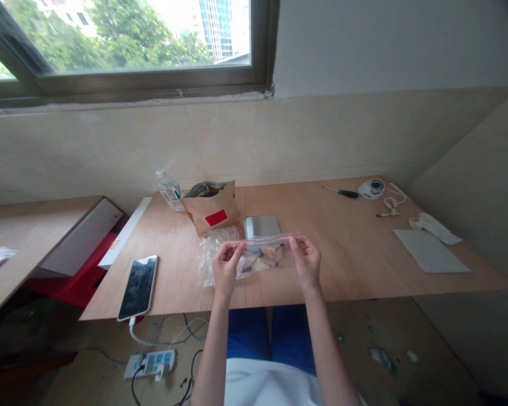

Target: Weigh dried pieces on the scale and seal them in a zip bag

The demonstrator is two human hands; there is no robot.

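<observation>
Between my two hands a clear zip bag (271,260) with a red seal strip is stretched out. Several light brown, dried-looking pieces (272,255) lie inside it; their kind is not plain. My left hand (227,263) pinches the left end of the seal, and my right hand (305,260) pinches the right end. Just beyond the bag lies a flat silver-topped device (262,225), partly covered by it. Other clear plastic bags (207,262) rest beside my left hand. Behind them stands an open brown paper pouch (211,211) with a red label and dark contents.
A plastic bottle (169,190) stands behind the pouch. At the table's front left, a phone (139,286) is plugged into a cable. To the right are a screwdriver (347,193), a white dome camera (370,189), a white sheet (430,252) and a white cloth (434,226).
</observation>
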